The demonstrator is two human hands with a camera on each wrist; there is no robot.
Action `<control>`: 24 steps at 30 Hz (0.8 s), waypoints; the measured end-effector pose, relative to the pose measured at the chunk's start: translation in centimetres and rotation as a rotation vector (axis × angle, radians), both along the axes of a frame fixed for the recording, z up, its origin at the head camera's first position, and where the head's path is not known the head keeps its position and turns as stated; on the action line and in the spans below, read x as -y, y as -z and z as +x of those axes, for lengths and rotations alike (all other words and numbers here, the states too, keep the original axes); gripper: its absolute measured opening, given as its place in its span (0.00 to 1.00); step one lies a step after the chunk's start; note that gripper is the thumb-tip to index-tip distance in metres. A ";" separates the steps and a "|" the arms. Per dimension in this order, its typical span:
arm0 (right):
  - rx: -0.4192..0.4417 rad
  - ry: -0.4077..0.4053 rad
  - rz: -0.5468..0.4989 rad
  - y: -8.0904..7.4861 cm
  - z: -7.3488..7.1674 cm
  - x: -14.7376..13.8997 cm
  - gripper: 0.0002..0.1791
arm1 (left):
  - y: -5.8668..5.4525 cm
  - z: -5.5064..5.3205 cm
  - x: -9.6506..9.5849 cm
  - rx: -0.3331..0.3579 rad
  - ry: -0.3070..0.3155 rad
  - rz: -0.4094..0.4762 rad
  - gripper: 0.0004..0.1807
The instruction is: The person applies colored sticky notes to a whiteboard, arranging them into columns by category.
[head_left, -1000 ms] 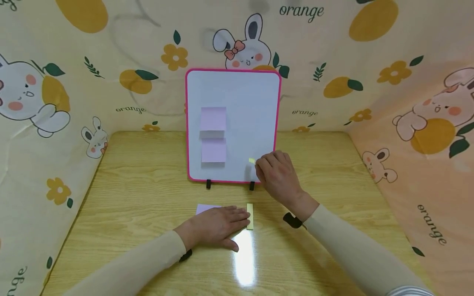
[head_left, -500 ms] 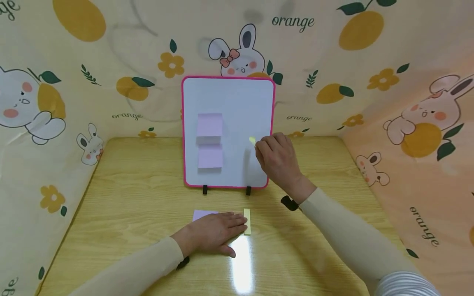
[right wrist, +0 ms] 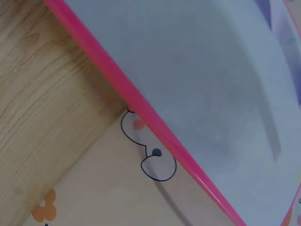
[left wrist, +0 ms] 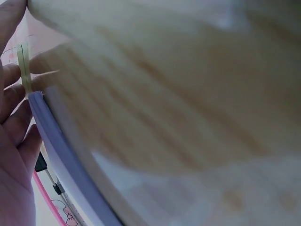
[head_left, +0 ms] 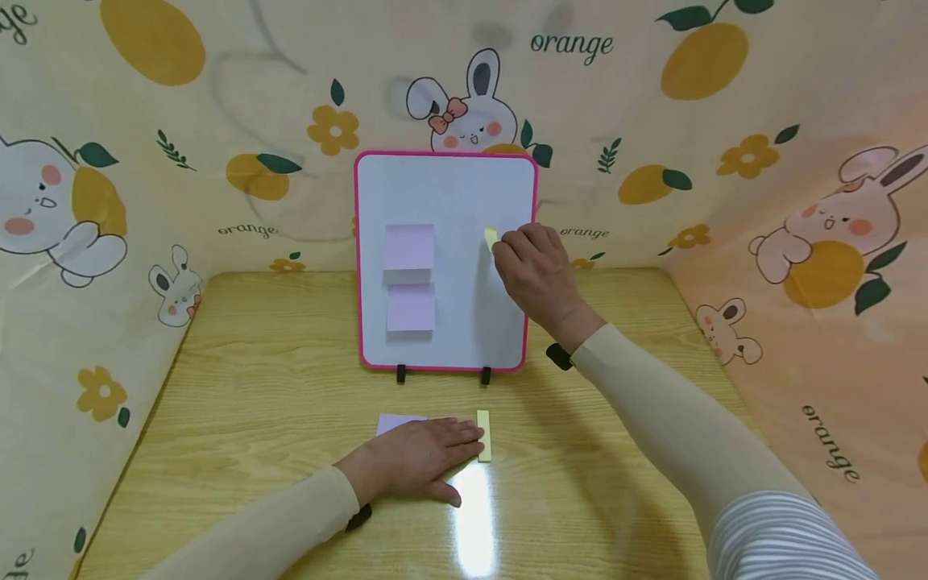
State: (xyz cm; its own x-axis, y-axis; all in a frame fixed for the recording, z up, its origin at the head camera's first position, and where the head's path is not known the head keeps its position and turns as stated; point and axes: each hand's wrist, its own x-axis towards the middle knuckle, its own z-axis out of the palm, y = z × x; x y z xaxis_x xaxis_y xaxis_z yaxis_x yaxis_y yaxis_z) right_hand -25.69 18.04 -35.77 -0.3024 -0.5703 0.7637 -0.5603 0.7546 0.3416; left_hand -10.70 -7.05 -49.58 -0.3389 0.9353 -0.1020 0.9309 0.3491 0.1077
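My right hand [head_left: 540,270] pinches a narrow yellow sticky strip [head_left: 490,234] in front of the right half of a pink-framed whiteboard [head_left: 464,189]. In the right wrist view, the whiteboard [right wrist: 174,70] shows but the hand does not. My left hand [head_left: 413,455] rests on a thick lilac sticky-note pad [head_left: 397,420], covering most of it, with its fingers extended. Its fingertips reach a slim yellow pad of strips [head_left: 484,443]. In the left wrist view, the lilac pad [left wrist: 66,155] and the yellow pad [left wrist: 23,66] are seen edge-on beside the fingers.
An upper lilac note [head_left: 410,246] and a lower lilac note [head_left: 411,307] stick to the left half of the whiteboard. Black feet [head_left: 401,374] hold it up on the wooden table [head_left: 275,379]. A printed cloth [head_left: 290,105] with rabbits and oranges encloses the table.
My right hand has risen along the whiteboard with the yellow sticky strip, from near its lower edge to above mid-height. The left hand stays on the pads. The head view has tilted slightly up.
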 end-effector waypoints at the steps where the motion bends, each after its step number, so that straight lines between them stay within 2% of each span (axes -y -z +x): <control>1: 0.001 0.001 0.008 0.1 -0.2 0.1 0.09 | 0.0 0.0 0.0 -0.002 0.000 0.001 0.46; 10: -0.022 0.008 0.029 0.4 -1.0 0.6 0.12 | -0.2 -0.1 0.0 0.012 -0.006 0.012 0.46; 16: -0.009 0.031 0.041 0.6 -1.3 0.8 0.13 | -0.2 -0.2 0.1 -0.001 -0.003 0.010 0.46; 24: 0.026 0.042 0.048 1.2 -1.8 0.9 0.12 | -0.1 -0.2 0.1 0.015 -0.005 0.014 0.46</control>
State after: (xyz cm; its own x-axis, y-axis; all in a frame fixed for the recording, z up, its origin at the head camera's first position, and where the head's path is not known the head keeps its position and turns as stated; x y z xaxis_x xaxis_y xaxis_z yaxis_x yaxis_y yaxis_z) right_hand -27.48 17.17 -36.93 -0.3465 -0.5926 0.7272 -0.5378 0.7606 0.3636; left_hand -10.87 -7.18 -49.46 -0.3424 0.9348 -0.0945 0.9272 0.3525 0.1269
